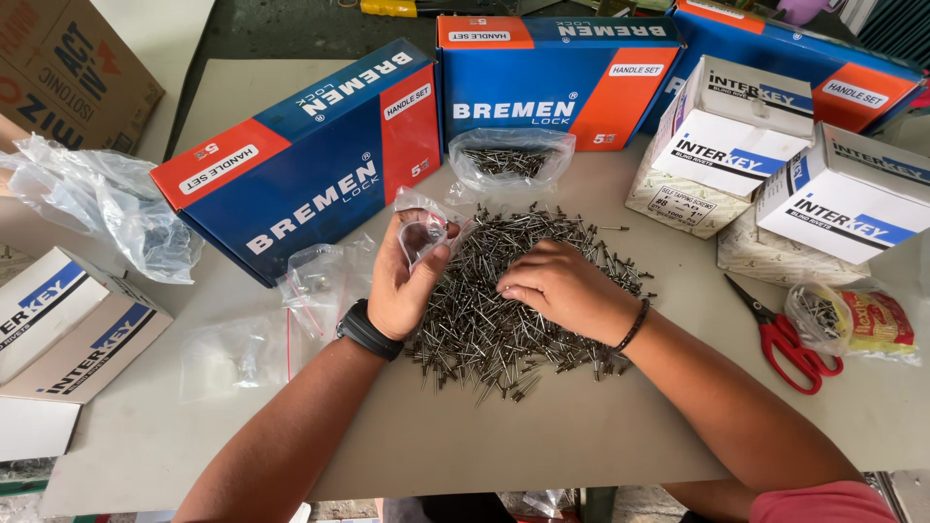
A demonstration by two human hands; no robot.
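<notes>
Left hand (405, 276): raised on edge at the left border of the rivet pile; a small clear plastic bag (423, 230) is pinched between thumb and fingers, its mouth held upward. A black watch is worn on the wrist.
Right hand (562, 288): laid palm down on the pile, fingers curled into the rivets at their tips; whether any are actually gripped cannot be told. A dark cord bracelet is seen at the wrist.
Rivet pile (504, 310): a loose heap of dark metal blind rivets spread over the middle of the table (581, 436), between and under both hands.
Filled bag (509, 160): a clear bag of rivets, lying just beyond the pile, against the far blue-and-orange box (552, 82).
Left box (310, 165): a long blue-and-orange carton, set at an angle to the far left of the hands.
Empty bags (291, 310): flat clear bags, laid left of the left wrist.
White boxes (775, 165): stacked at the far right.
Scissors (790, 339): red-handled, lying to the right of the right forearm, beside a small bag of parts (852, 320).
</notes>
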